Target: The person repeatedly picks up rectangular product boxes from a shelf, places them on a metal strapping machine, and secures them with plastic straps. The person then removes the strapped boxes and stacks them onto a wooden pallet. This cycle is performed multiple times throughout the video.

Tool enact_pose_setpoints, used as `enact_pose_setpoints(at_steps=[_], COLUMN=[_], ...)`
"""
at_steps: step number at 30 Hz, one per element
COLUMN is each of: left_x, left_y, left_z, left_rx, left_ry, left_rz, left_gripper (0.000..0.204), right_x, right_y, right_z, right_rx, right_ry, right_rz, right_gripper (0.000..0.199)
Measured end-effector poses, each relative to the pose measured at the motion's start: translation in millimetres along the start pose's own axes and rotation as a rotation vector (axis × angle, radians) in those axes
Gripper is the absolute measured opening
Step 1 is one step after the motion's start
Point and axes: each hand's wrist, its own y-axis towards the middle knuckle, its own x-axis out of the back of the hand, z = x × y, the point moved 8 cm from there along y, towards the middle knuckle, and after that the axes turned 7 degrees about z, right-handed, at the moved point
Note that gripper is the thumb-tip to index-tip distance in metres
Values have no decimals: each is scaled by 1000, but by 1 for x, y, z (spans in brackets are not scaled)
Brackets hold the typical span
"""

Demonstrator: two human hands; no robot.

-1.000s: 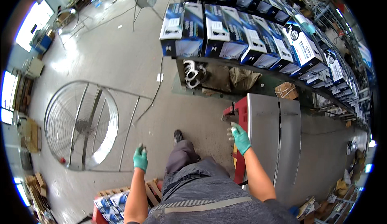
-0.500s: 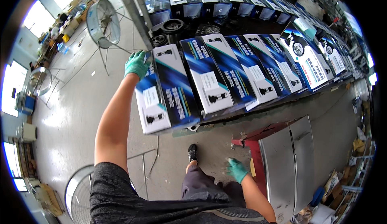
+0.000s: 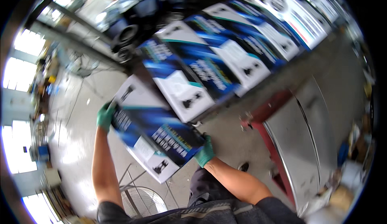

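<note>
A blue, black and white printed carton (image 3: 147, 117) hangs tilted between my two gloved hands, off the near left end of the workbench. My left hand (image 3: 105, 116), in a green glove, is closed on its left edge near the far end. On the carton's near right corner, my right hand (image 3: 205, 152) grips in a matching glove; its fingertips are partly hidden at the edge. Just beyond the held carton, a like carton (image 3: 181, 84) lies at the end of a row on the bench.
More printed cartons (image 3: 242, 60) continue along the bench to the right. Dark round parts (image 3: 125, 36) sit behind the row. A metal cabinet (image 3: 296, 139) with a red side stands at the near right. Below the held carton is a floor fan (image 3: 147, 202). A metal post (image 3: 86, 28) rises at the left.
The end carton has come off the row toward me and to the left. My right hand has risen from my side onto its corner. The whole view has turned and blurred.
</note>
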Motion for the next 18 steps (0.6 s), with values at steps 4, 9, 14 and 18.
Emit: enact_pose_setpoints(at_steps=[4,9,14,18], left_x=[-42,-101,-241,-384], left_y=[-139,-283,-372,-407], left_z=[59,90,90,10], left_rx=[162,267,386,360], left_ry=[-606,-634,-874,-860], left_rz=[-140,-241,-230,-25], left_gripper=[36,52,46,40], right_x=[25,168,154,128], right_y=[-115,-120,-277,-406], right_z=[42,73,205,346], right_rx=[90,275,264,501], right_ry=[-256,-292,-314,-435], right_rz=[-478,-420,-292,-216], right_gripper=[57,76,81,82])
